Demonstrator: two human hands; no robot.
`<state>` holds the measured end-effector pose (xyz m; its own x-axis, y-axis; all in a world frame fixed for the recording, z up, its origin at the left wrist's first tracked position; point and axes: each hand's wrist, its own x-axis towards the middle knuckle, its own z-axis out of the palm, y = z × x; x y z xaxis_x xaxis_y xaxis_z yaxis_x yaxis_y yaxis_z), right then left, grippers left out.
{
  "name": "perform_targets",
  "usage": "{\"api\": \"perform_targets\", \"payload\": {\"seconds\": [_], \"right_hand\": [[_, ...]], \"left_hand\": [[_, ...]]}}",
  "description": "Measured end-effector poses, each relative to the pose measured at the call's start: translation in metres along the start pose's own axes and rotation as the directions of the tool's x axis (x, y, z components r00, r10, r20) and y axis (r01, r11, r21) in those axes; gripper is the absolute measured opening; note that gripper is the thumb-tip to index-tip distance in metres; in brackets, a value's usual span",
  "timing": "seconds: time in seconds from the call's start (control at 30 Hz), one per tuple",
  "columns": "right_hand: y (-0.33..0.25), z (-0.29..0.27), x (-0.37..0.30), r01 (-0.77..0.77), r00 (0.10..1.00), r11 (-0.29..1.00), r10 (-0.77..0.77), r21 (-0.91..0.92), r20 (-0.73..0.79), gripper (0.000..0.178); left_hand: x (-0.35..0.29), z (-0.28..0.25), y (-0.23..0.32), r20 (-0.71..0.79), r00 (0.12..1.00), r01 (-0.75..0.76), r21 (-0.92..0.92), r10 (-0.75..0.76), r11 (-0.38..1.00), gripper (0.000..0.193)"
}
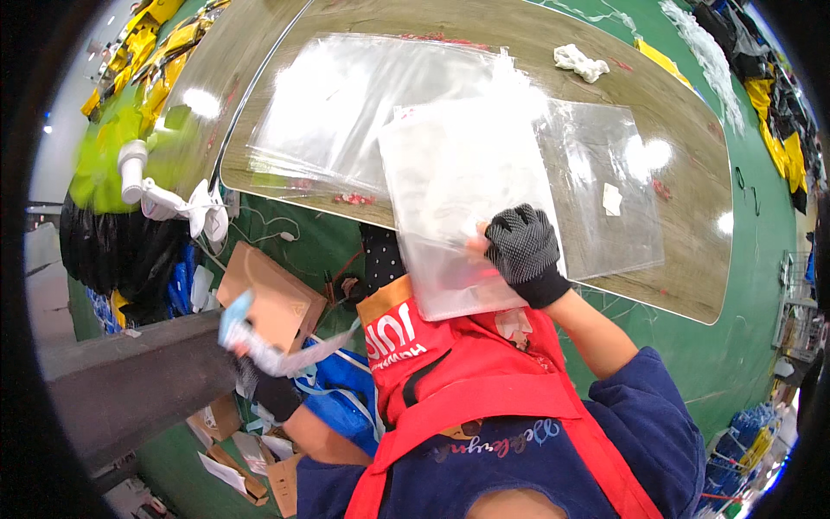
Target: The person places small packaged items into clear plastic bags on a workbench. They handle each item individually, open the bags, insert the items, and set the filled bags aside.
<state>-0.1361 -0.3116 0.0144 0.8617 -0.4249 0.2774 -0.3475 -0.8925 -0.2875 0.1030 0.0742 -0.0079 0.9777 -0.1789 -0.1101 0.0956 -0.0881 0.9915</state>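
My right hand, in a black dotted glove with bare fingertips, is closed on the near part of a stack of clear plastic bags. The stack overhangs the table's near edge and reaches my red apron. Off to the left and low, my gloved left hand is smeared by motion, with a pale bluish strip of plastic film in its fingers. More clear bags lie flat on the table, one pile behind to the left and another to the right.
The wood-patterned table carries a crumpled white wad and red scraps. Left of it stand a white jointed device, a cardboard box and a dark beam. A blue bag and cardboard pieces lie below my left arm.
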Motion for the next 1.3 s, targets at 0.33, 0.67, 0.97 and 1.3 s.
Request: {"api": "perform_targets", "payload": {"seconds": [0.33,0.67,0.97,1.3], "right_hand": [[-0.028,0.014,-0.034,-0.064,0.997,0.988,0.069,0.142,-0.034,0.021],[0.015,-0.042,-0.051,-0.407,0.511,0.102,0.849,0.908,0.133,0.012],[0.088,-0.073,-0.114,-0.282,0.436,0.015,0.892,0.959,0.114,0.035],[0.174,-0.076,0.054,-0.38,0.763,0.925,0.308,-0.009,-0.568,0.036]], "left_hand": [[-0.069,0.122,0.056,0.336,0.886,0.356,-0.051,-0.319,0.933,0.033],[-0.079,0.217,0.031,0.672,0.716,0.583,-0.427,-0.189,0.691,0.039],[-0.084,0.222,0.018,0.593,0.763,0.55,-0.384,-0.259,0.742,0.037],[-0.078,0.2,0.017,0.579,0.784,0.424,-0.235,-0.225,0.874,0.035]]}}
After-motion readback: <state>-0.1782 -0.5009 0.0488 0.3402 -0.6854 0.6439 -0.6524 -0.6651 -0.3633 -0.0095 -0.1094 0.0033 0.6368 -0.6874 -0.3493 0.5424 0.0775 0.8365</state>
